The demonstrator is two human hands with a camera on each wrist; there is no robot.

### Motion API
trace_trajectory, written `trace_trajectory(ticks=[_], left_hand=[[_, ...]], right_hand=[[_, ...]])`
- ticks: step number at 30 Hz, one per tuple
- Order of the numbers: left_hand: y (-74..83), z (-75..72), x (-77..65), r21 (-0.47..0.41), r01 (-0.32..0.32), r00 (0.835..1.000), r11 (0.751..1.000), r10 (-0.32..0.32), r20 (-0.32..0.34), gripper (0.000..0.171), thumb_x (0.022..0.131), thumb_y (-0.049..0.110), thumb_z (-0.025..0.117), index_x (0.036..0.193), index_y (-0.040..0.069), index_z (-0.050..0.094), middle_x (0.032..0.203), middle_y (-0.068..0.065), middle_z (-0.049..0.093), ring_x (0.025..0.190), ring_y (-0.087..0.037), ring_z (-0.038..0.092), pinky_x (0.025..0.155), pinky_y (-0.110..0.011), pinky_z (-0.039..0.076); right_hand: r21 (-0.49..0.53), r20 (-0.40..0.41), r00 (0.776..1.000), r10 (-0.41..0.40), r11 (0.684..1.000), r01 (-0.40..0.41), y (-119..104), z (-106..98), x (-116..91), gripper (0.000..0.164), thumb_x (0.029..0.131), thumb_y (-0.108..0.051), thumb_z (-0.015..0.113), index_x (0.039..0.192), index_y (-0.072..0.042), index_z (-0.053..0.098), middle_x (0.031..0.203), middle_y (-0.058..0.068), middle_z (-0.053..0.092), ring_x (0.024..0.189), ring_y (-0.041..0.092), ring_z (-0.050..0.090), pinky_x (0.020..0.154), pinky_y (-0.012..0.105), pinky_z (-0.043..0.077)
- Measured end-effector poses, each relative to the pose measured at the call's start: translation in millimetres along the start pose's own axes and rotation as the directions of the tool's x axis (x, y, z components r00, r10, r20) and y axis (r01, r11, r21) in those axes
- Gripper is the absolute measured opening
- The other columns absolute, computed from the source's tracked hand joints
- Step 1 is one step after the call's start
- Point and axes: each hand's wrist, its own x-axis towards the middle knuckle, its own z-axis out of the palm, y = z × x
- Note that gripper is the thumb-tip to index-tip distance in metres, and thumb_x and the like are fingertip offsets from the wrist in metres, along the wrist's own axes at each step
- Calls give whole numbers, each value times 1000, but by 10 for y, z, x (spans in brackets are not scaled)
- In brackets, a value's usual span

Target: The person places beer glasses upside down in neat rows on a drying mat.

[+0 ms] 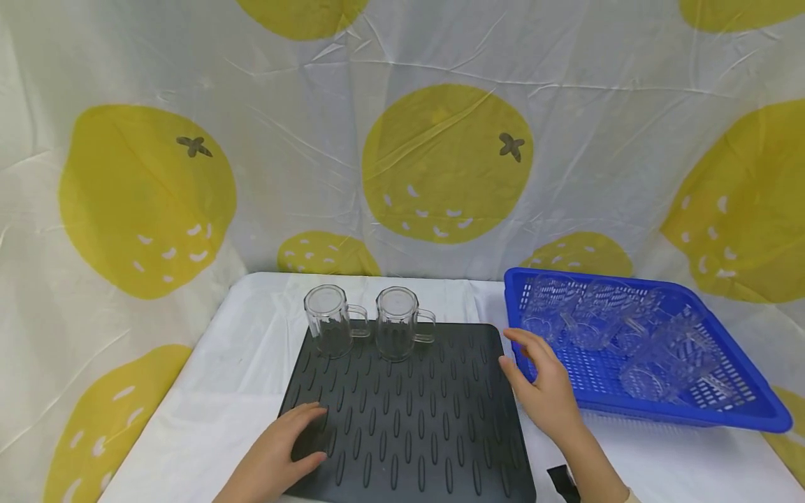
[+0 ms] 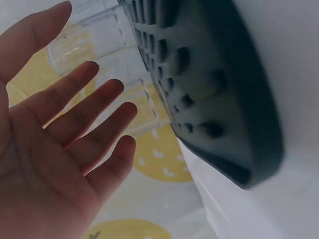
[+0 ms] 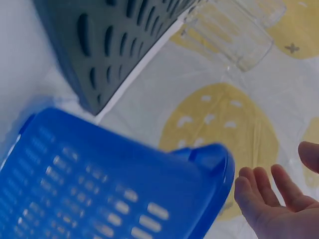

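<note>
Two clear glass mugs stand upside down along the far edge of a black ridged drying mat (image 1: 434, 405): a left mug (image 1: 330, 325) and a right mug (image 1: 396, 328), both with handles pointing right. Over the mat's near left part hovers my left hand (image 1: 279, 447), fingers spread and holding nothing; its palm (image 2: 45, 169) shows in the left wrist view. My right hand (image 1: 544, 388) is at the mat's right edge beside the blue basket (image 1: 685, 417), fingers relaxed and bare. Several clear glass mugs (image 1: 666, 356) lie in that basket.
A white cloth (image 1: 207, 398) covers the table. Behind it hangs a pale curtain (image 1: 295, 140) printed with yellow fruit. A small black object (image 1: 562, 482) lies near my right forearm. The basket's raised rim borders the mat's right side.
</note>
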Motion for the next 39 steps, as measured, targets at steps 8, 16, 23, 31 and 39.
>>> trace_trajectory(ticks=[8,16,23,31,39], left_hand=[[-203,65,-111,-20,52,992,998,-49,118,85,74,33,85,140,-4,46,145,-29,39,129,-50,40,95,-63,40],[-313,151,-157,-101,7,985,995,10,175,105,74,38,84,148,-10,26,150,-35,25,136,-56,22,97,-71,31],[-379,190,-163,-74,-50,978,996,64,198,99,80,40,79,145,-15,28,147,-40,26,132,-60,25,94,-69,36],[-342,168,-153,-164,67,969,984,-25,247,104,76,42,82,146,-13,28,150,-38,20,135,-58,19,98,-71,29],[-322,142,-147,-203,121,961,972,-64,268,103,75,37,84,147,-12,27,152,-37,17,136,-59,15,99,-73,26]], right_hand=[[-29,-120,992,29,999,-33,90,-328,-65,37,90,5,63,127,4,59,127,19,57,117,-13,40,95,4,33],[-88,-287,942,171,975,-204,253,-708,-96,34,93,-1,63,127,4,60,123,1,57,114,-13,41,94,4,33],[-72,-372,849,374,901,-429,474,-1033,-132,38,96,-9,61,133,0,57,124,-7,55,116,-7,43,99,9,34],[-165,-438,770,465,800,-577,725,-1354,-144,47,96,-7,55,141,1,47,148,18,41,139,29,32,115,43,20],[-185,-395,672,627,662,-726,1112,-1587,-164,68,90,-7,47,152,4,21,154,31,14,142,48,12,115,57,8]])
